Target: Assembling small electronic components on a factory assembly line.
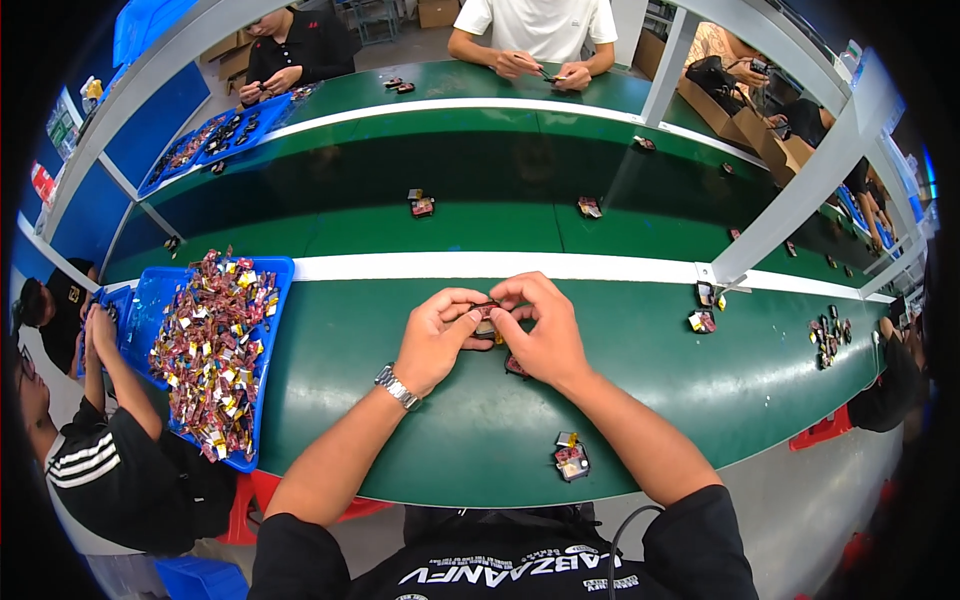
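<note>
Over the green work surface, my left hand (430,345) and my right hand (548,335) meet fingertip to fingertip. Between them they grip a small circuit board assembly (486,314), reddish with a dark edge; thumbs press on it and fingers hide much of it. Just below the right hand's fingers lies another small red-and-black piece (514,367), partly covered. Nearer to me, a circuit board assembly in a black housing (571,462) with a yellow-and-white part rests near the table edge. A blue tray (272,360) at left is heaped with reddish circuit boards (212,350) bearing white and yellow parts.
Along the white divider (480,268) runs a green conveyor belt (480,235) carrying scattered assemblies. Two more assemblies (702,321) and a small cluster (829,337) lie to the right. A grey metal post (790,205) rises at right. Several people work around the line.
</note>
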Motion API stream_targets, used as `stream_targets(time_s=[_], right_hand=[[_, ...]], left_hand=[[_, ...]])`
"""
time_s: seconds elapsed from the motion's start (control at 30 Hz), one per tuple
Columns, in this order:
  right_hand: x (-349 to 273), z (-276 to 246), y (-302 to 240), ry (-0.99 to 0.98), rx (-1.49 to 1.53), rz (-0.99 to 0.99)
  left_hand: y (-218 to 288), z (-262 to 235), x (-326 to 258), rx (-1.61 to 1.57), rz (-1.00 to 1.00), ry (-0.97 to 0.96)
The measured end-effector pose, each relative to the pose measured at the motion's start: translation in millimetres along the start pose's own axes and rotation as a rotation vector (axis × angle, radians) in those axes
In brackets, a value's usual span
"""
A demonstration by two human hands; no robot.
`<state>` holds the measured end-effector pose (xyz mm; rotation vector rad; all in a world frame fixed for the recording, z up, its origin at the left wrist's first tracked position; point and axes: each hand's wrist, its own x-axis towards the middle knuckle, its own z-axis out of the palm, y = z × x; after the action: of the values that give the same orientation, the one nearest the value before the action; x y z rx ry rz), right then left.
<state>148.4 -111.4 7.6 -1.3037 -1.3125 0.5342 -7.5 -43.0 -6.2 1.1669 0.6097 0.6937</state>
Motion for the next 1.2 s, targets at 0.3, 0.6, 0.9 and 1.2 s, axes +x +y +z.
stream_targets(time_s=[0.3,0.6,0.9,1.2], right_hand=[[2,2,11,-0.07,0.037,0.203],[123,-34,77,0.232,-0.11,0.354],[151,25,67,0.15,-0.794,-0.062],[157,69,89,0.154,-0.72,0.081]], left_hand=[[-10,2,1,0.222,0.085,0.047],[-10,-16,13,0.147,0.159,0.05],[-11,-23,10,0.128,0.171,0.074],[-5,-24,17,0.085,0.105,0.039]])
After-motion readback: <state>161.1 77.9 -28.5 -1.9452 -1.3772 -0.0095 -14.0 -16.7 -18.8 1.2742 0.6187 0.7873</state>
